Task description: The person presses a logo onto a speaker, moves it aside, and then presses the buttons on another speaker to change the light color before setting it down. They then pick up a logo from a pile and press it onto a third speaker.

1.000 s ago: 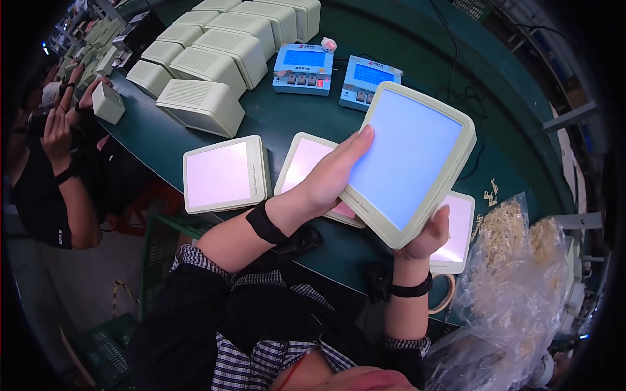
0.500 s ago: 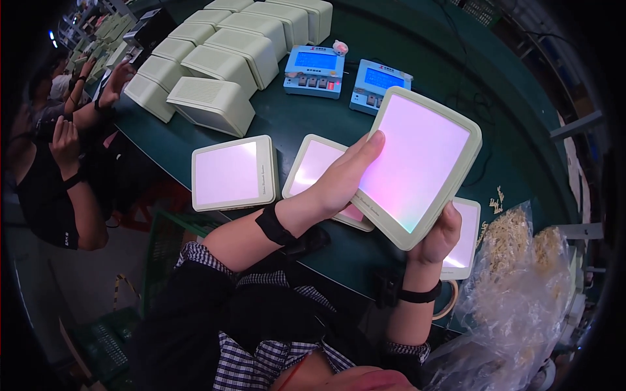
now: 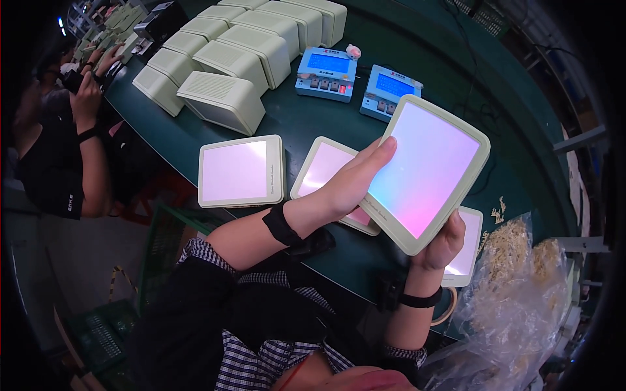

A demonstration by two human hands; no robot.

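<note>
Both hands hold up a cream speaker (image 3: pixel 424 169) with rounded corners and a glowing panel in pink, blue and violet; it is tilted. My left hand (image 3: pixel 355 179) grips its left edge, thumb on the front and the other fingers hidden behind. At the lower right edge, my right hand (image 3: pixel 443 244) is closed round it, its fingers partly hidden. Under my left hand lies a second lit speaker (image 3: pixel 319 166), partly covered. To its left stands another lit speaker (image 3: pixel 235 171). One more lit speaker (image 3: pixel 466 244) shows behind my right hand.
Several cream speakers (image 3: pixel 222 98) stand in rows at the far left of the green table (image 3: pixel 306 120). Two blue testers with screens (image 3: pixel 328 75) (image 3: pixel 389 91) are at the back. A clear plastic bag (image 3: pixel 508 293) of pale pieces lies right, near a tape roll (image 3: pixel 447 306). A co-worker (image 3: pixel 59 150) sits left.
The held speaker's glow has shifted toward blue on its left side. My hands keep the same grip. The whole view has shifted slightly, and the co-worker's hands have moved.
</note>
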